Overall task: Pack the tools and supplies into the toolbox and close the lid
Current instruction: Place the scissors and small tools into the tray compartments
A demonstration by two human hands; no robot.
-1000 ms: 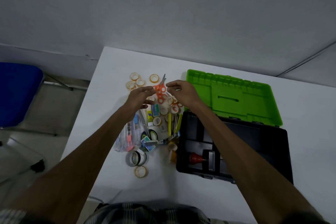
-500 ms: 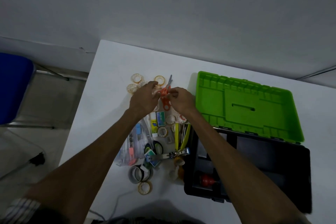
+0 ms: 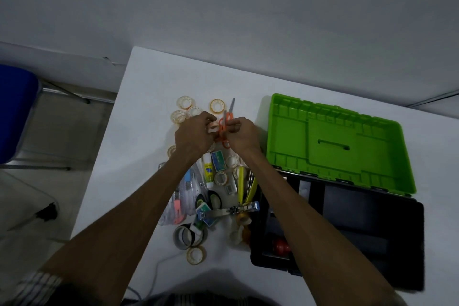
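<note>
Both hands meet at 12 o'clock of the supply pile: left hand (image 3: 193,135) & right hand (image 3: 242,135) pinch orange scissors (image 3: 224,123), fingers curled. Toolbox (image 3: 367,226) lies open at 3 o'clock, green lid (image 3: 332,141) back.

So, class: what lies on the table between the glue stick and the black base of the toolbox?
In the head view, between the glue stick and the toolbox base lie a green card, small tape rolls and yellow tools.
</note>
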